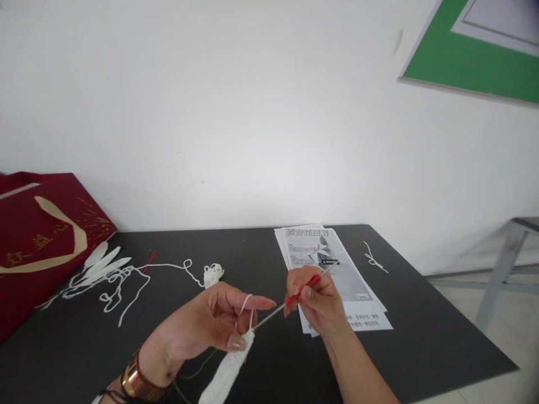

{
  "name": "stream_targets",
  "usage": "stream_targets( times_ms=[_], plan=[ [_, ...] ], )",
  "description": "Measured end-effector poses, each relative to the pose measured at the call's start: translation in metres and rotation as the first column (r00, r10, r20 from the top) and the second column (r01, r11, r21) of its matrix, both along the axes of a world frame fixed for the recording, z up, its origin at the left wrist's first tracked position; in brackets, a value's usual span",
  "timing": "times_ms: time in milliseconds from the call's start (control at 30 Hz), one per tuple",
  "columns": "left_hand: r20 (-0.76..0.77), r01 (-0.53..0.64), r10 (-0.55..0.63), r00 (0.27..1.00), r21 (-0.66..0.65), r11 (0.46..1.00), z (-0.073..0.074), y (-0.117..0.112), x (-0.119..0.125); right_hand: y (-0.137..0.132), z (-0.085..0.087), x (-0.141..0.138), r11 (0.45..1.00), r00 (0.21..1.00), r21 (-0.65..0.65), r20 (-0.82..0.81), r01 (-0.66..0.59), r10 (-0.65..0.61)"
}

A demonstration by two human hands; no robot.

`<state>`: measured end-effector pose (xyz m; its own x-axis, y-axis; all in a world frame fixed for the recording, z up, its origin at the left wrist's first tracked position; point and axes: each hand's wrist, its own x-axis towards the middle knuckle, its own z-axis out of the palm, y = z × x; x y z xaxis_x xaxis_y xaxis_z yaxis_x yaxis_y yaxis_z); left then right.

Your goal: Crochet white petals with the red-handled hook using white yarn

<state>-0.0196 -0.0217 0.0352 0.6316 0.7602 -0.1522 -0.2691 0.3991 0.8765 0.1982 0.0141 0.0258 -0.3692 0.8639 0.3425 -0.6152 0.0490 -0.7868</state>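
Note:
My left hand (pixel 210 322) pinches a narrow white crocheted piece (pixel 227 370) near its upper end, and a loop of white yarn runs over the stretched index finger. My right hand (pixel 315 297) grips the red handle of a crochet hook (pixel 301 293). The hook's thin metal shaft points down-left and its tip meets the top edge of the crocheted piece. A second metal end sticks out beyond the right hand, up-right. Behind the left hand lies a small ball of white yarn (pixel 213 274), with a strand trailing left. The lower end of the crocheted piece leaves the frame.
A dark red bag (pixel 46 235) stands at the left, beside several white crocheted petals (pixel 103 264), loose yarn and a red stick (pixel 150 261). Printed sheets (pixel 353 286) lie behind the right hand on the black table (pixel 421 336). A yarn scrap (pixel 374 260) lies farther right.

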Motion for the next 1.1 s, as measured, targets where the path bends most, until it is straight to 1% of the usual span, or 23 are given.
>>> stream_targets(
  times_ms=[133,167,233,300,367,433,500,567,667,767,833,900,967,1033,1100],
  plan=[
    [-0.008,0.007,-0.007,1.0,0.02,1.0,0.0,-0.001,-0.001,0.0,0.0,-0.002,0.999,1.0,-0.048,-0.025,-0.018,0.017],
    [-0.031,0.009,-0.008,1.0,0.042,0.999,0.002,-0.001,-0.001,0.0,-0.001,-0.003,0.996,0.999,-0.083,-0.034,-0.025,0.022],
    [-0.098,0.001,0.011,0.995,0.126,0.992,0.005,-0.001,-0.002,0.0,-0.004,-0.008,0.981,0.998,-0.186,-0.053,-0.049,0.039],
    [-0.157,-0.069,0.107,0.982,0.234,0.97,0.008,0.001,-0.001,0.0,-0.007,-0.014,0.949,0.997,-0.309,-0.069,-0.057,0.037],
    [-0.201,-0.187,0.259,0.945,0.321,0.929,0.01,0.004,0.001,-0.001,-0.01,-0.021,0.916,0.998,-0.401,-0.062,-0.012,-0.014],
    [-0.237,-0.301,0.404,0.883,0.376,0.877,0.009,0.007,0.004,-0.003,-0.012,-0.029,0.899,0.997,-0.436,-0.038,0.043,-0.066],
    [-0.251,-0.36,0.472,0.845,0.386,0.849,0.007,0.01,0.008,-0.006,-0.014,-0.035,0.898,0.995,-0.432,-0.008,0.084,-0.096],
    [-0.236,-0.381,0.47,0.85,0.339,0.86,0.004,0.012,0.012,-0.009,-0.016,-0.041,0.898,0.992,-0.421,0.027,0.126,-0.127],
    [-0.224,-0.383,0.44,0.87,0.256,0.888,0.003,0.013,0.015,-0.011,-0.019,-0.046,0.89,0.982,-0.415,0.083,0.187,-0.168],
    [-0.199,-0.369,0.412,0.889,0.221,0.903,0.003,0.014,0.017,-0.01,-0.023,-0.047,0.886,0.984,-0.428,0.115,0.176,-0.139],
    [-0.181,-0.357,0.391,0.903,0.192,0.914,0.001,0.015,0.018,-0.009,-0.025,-0.047,0.897,0.983,-0.411,0.146,0.162,-0.111],
    [-0.181,-0.354,0.382,0.906,0.168,0.92,-0.002,0.016,0.018,-0.007,-0.025,-0.046,0.911,0.975,-0.373,0.192,0.178,-0.112],
    [-0.188,-0.354,0.382,0.905,0.166,0.92,-0.005,0.016,0.018,-0.006,-0.025,-0.045,0.913,0.965,-0.352,0.226,0.205,-0.13],
    [-0.164,-0.342,0.364,0.917,0.147,0.928,-0.007,0.017,0.015,-0.005,-0.024,-0.044,0.898,0.967,-0.385,0.214,0.212,-0.136],
    [-0.107,-0.309,0.319,0.942,0.101,0.946,-0.008,0.019,0.01,-0.003,-0.023,-0.042,0.881,0.983,-0.443,0.147,0.166,-0.111]
  ],
)
